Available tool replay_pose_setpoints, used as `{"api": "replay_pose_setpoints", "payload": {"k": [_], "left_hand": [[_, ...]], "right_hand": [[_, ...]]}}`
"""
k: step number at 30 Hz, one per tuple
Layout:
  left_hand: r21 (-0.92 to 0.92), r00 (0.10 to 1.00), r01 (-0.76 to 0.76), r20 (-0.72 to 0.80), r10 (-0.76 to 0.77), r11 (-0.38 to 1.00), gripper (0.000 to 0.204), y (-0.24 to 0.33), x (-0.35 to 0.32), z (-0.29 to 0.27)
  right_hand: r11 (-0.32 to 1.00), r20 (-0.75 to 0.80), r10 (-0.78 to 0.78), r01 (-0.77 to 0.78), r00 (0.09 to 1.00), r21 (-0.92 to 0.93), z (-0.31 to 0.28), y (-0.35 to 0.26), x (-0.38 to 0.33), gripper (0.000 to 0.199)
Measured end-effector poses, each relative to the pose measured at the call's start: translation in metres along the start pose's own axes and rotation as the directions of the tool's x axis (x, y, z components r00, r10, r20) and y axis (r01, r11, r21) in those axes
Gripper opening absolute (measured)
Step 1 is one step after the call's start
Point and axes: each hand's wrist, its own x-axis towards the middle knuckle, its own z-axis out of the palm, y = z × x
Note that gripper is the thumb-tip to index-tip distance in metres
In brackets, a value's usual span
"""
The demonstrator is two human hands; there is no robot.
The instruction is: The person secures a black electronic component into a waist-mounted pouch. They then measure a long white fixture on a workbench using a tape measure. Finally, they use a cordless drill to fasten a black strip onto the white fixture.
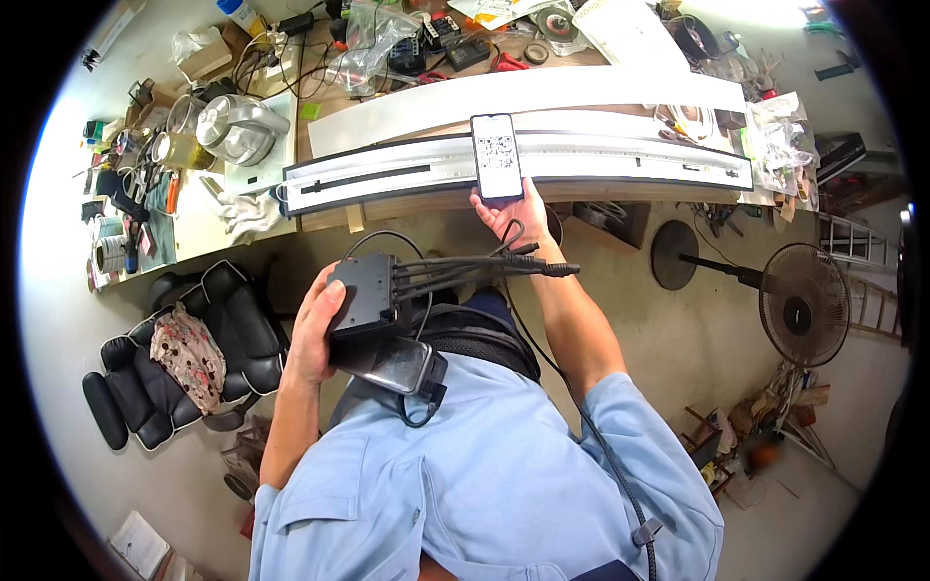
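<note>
Held out over the front of the workbench, a smartphone (499,160) with a square code on its lit screen rests in my right hand (513,215), fingers curled under its lower end. My left hand (315,324) grips a black box (362,293) at chest height. Several black cables with plug ends (484,271) run from the box toward my right forearm. Just under the box is a dark, glossy device (392,363) with a short looped cable. Behind the phone lies a long, narrow light fixture (387,174) with a black frame and white inside.
A workbench (407,203) carries a long white panel (581,92), a kettle (242,129), gloves (247,215) and cluttered tools. A black padded chair (247,324) stands at left. On the right are a standing fan (802,305) and a ladder (862,242). A cable (610,465) crosses my shirt.
</note>
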Motion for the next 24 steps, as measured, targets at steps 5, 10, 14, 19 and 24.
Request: {"api": "replay_pose_setpoints", "payload": {"k": [5, 10, 14, 19, 24], "left_hand": [[0.011, 1.0, -0.01, 0.022, 0.01, 1.0, 0.05, 0.002, 0.009, 0.003], [0.039, 1.0, -0.003, 0.027, 0.002, 0.999, 0.051, 0.009, 0.011, 0.011], [0.029, 0.999, 0.011, 0.031, -0.012, 1.0, 0.051, 0.011, 0.014, 0.019], [0.039, 0.998, 0.043, 0.037, -0.044, 0.998, 0.05, 0.011, 0.019, 0.035], [0.041, 0.995, 0.052, 0.089, -0.056, 0.998, 0.05, 0.016, 0.025, 0.051]], "right_hand": [[0.999, -0.004, -0.018, 0.018, 1.0, -0.032, 0.012, -0.006, -0.006, 0.094], [0.998, -0.03, 0.04, -0.042, 0.999, -0.052, 0.0, -0.002, -0.006, 0.098], [0.99, -0.048, 0.11, -0.114, 0.993, -0.08, -0.014, -0.007, -0.007, 0.102], [0.979, -0.128, 0.164, -0.178, 0.978, -0.103, -0.028, -0.017, -0.013, 0.121], [0.925, -0.336, -0.006, -0.123, 0.942, -0.36, -0.017, -0.04, -0.06, 0.119]]}}
